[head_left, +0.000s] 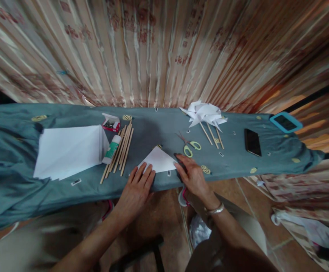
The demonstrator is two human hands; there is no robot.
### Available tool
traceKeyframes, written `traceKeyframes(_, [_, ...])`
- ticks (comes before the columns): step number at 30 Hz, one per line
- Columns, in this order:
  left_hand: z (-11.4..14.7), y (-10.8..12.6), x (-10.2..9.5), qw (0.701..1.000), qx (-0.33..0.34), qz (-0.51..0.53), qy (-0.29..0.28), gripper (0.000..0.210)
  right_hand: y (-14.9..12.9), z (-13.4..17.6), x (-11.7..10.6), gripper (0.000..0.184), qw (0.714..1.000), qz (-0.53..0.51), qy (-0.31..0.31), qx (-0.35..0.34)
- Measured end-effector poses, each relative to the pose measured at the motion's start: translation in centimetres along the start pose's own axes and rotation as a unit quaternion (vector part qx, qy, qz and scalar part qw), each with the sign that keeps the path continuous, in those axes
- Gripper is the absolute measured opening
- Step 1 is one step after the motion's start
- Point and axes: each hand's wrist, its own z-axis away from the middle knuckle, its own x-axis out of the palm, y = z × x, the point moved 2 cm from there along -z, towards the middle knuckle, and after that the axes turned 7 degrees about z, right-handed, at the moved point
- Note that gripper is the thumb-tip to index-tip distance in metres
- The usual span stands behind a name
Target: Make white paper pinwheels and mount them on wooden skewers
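A white sheet of paper [159,160], folded into a triangle, lies near the front edge of the cloth-covered table. My left hand [137,187] rests flat on its left part, fingers stretched out and slightly apart. At the right corner of the paper is my right hand [194,175], with thumb and forefinger closed at the tip; the other fingers are curled and partly hidden. Green-handled scissors [190,145] lie with blades parted just beyond my right hand. Wooden sticks [121,151] lie in a loose bundle left of the paper, beside a glue stick [112,148].
A stack of white paper [68,151] lies at the left. Behind the glue stick stands an opened red-and-white box [111,123] of small metal pieces. White paper pinwheels [204,113] on sticks lie back right, then a phone [252,142] and a blue-framed device [286,122]. Curtains [153,56] hang behind.
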Motion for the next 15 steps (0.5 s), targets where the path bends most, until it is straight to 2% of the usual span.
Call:
traceKeyframes(2, [-0.1, 0.0, -0.1, 1.0, -0.001, 0.005, 0.005, 0.051, 0.8, -0.3, -0.1, 0.04, 0.993, -0.081, -0.034, 0.081])
traceKeyframes(5, [-0.2, -0.2, -0.2, 1.0, -0.003, 0.008, 0.008, 0.053, 2.1, -0.8, 0.0, 0.045, 0.953, -0.242, -0.088, 0.16])
traceKeyframes(7, [-0.2, -0.3, -0.2, 1.0, 0.001, 0.007, 0.005, 0.05, 2.6, -1.1, 0.0, 0.045, 0.919, -0.329, -0.122, 0.178])
traceKeyframes(10, [-0.2, -0.4, -0.3, 1.0, 0.01, 0.008, 0.0, 0.047, 2.7, -1.1, -0.5, 0.042, 0.877, -0.4, -0.183, 0.193])
traceKeyframes(15, [-0.6, 0.4, 0.0, 0.999, 0.039, 0.019, 0.01, 0.044, 2.7, -0.1, -2.8, 0.042, 0.842, -0.442, -0.232, 0.205])
